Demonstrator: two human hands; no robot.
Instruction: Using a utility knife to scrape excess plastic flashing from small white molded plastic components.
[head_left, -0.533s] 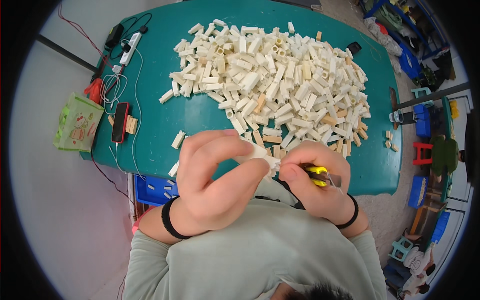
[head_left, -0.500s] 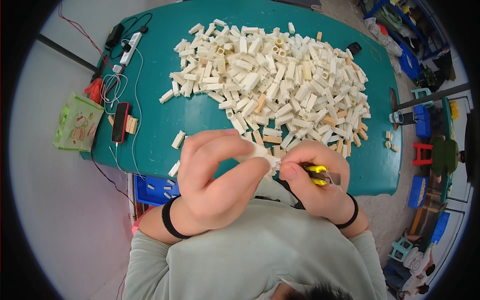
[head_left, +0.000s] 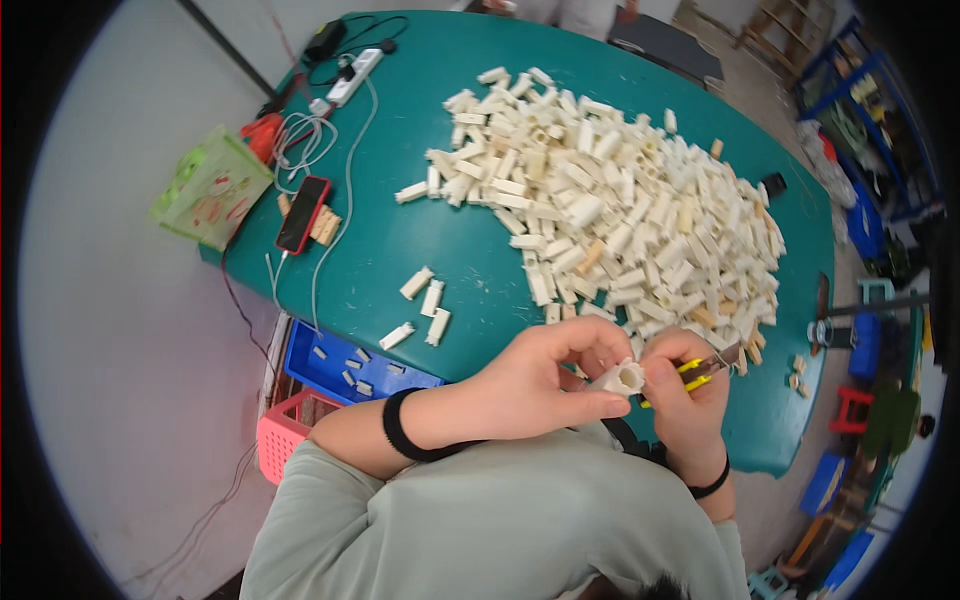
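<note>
Between the fingers and thumb of my left hand (head_left: 545, 385) is a cream hollow plastic piece (head_left: 613, 381), its round opening and jagged rim turned toward my right hand. Closed in my right hand (head_left: 690, 400) is a pair of yellow-handled pliers (head_left: 697, 374), the dark metal part pointing up and away to the right. My right thumb and fingertip are at the rim of the piece. Beyond both hands lies a big heap of similar cream pieces (head_left: 620, 200), with some tan ones mixed in. Several loose pieces (head_left: 437, 327) lie on the green table left of my hands.
A blue bin (head_left: 330, 365) with a few pieces sits below the table's left edge, beside a pink basket (head_left: 283, 440). On the green table (head_left: 380, 240) at left are a charging phone (head_left: 303, 215), cables, a power strip (head_left: 356, 77) and a green bag (head_left: 212, 190).
The view has turned, so the table sits further right and more of the blue bin shows. The piece in my left hand now shows its open end. Both hands keep their holds.
</note>
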